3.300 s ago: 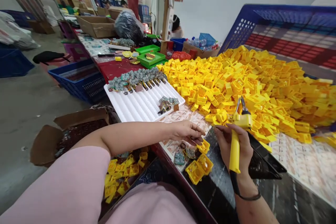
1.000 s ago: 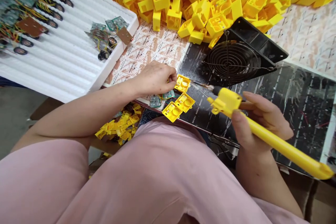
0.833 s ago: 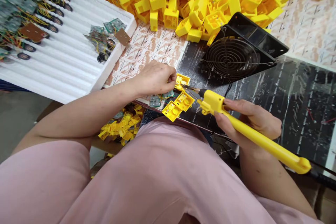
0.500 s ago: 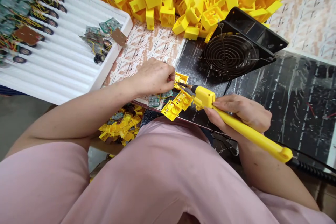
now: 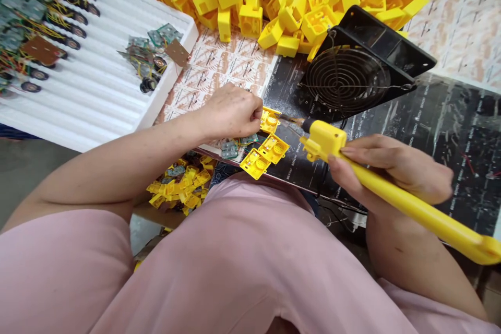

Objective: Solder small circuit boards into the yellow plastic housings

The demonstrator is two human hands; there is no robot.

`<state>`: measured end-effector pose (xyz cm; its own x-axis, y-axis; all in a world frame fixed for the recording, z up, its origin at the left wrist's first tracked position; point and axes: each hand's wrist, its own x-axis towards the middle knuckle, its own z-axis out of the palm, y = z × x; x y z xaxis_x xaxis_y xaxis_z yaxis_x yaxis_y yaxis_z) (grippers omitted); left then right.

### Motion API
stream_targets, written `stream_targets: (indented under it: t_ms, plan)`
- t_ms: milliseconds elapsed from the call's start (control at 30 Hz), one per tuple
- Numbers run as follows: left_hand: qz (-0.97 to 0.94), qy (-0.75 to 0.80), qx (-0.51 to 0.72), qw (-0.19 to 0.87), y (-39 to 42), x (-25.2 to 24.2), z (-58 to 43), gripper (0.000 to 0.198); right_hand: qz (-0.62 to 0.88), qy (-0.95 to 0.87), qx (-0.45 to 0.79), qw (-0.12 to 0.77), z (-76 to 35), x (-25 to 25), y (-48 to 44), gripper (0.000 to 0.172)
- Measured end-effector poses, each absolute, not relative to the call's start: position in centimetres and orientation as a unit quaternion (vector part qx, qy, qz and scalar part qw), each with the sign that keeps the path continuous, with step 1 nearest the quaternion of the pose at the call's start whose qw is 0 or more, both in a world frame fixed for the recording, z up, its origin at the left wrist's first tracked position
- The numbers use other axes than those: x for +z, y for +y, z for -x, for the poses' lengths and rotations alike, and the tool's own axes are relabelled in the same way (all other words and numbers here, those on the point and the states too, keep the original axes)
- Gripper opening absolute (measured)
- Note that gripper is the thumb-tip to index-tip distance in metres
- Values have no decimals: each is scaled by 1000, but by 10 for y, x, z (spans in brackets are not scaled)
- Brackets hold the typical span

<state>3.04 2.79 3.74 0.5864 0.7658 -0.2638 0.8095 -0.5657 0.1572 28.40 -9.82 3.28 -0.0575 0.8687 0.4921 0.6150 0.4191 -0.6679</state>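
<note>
Yellow plastic housing (image 5: 269, 120) pinched in the left hand (image 5: 230, 112) fingertips; right hand (image 5: 391, 164) grips a yellow soldering iron (image 5: 430, 221).

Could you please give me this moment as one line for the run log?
left grip: yellow plastic housing | right grip: yellow soldering iron, tip beside housing | nearby: black fan

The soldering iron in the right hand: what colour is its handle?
The handle is bright yellow, seen best in the head view.

Bright yellow plastic housings (image 5: 250, 21) lie heaped beside a soldering iron (image 5: 395, 195) of the same yellow. The black mat (image 5: 465, 135) shows white lettering, the paper (image 5: 230, 65) a tan, apparently leaf-like print, and the sleeve (image 5: 66, 271) pale pink.
</note>
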Motion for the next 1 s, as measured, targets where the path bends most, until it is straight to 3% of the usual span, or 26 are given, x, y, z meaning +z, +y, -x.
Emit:
stream_targets:
  t_ms: [100, 300, 533, 767, 867, 1000]
  plan:
    - [-873, 458, -105, 134, 28, 42, -32, 24, 410, -789, 92, 448, -278, 36, -95, 21]
    - [-869, 456, -135, 137, 25, 49, -32, 31, 346, -809, 59, 471, -263, 31, -83, 23]
    - [-871, 456, -112, 140, 25, 46, -29, 32, 326, -833, 54, 444, -266, 36, -81, 22]
    - [-860, 474, -108, 157, 29, 49, -24, 32, 432, -776, 24, 459, -277, 35, -93, 23]
    - [-864, 467, -123, 141, 28, 49, -26, 32, 414, -807, 4, 422, -274, 32, -92, 31]
    - [-874, 453, -115, 132, 27, 47, -26, 30, 358, -807, 50, 466, -267, 29, -85, 24]
